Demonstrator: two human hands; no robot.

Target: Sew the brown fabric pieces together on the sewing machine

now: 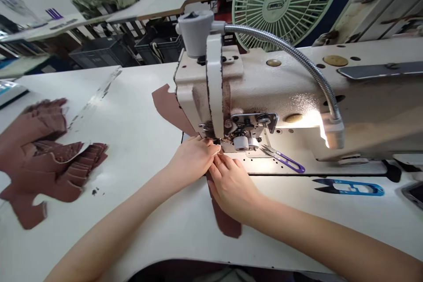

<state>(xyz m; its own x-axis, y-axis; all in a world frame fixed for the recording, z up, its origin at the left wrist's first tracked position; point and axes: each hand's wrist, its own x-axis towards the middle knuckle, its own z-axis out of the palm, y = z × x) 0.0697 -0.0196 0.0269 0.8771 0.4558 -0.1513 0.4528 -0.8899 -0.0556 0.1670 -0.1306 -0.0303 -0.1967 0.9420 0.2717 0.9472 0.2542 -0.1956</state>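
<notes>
A reddish-brown fabric piece (228, 220) lies under my hands at the needle area of a white sewing machine (257, 79). My left hand (190, 158) is closed on the fabric just left of the presser foot, thumb toward the right and most fingertips hidden. Touching it, my right hand (233, 183) has its fingers pressed together on the same fabric, in front of the foot. The needle is mostly hidden by my hands and the machine head. More brown fabric (170, 105) shows behind, left of the machine head.
Purple thread snips (286, 161) rest on the machine bed, and blue snips (350, 187) lie on the white table (148, 238). Stacked brown fabric pieces (56, 154) spread at the left. A lit flexible lamp (332, 132) hangs at the right; a green fan (280, 4) stands behind.
</notes>
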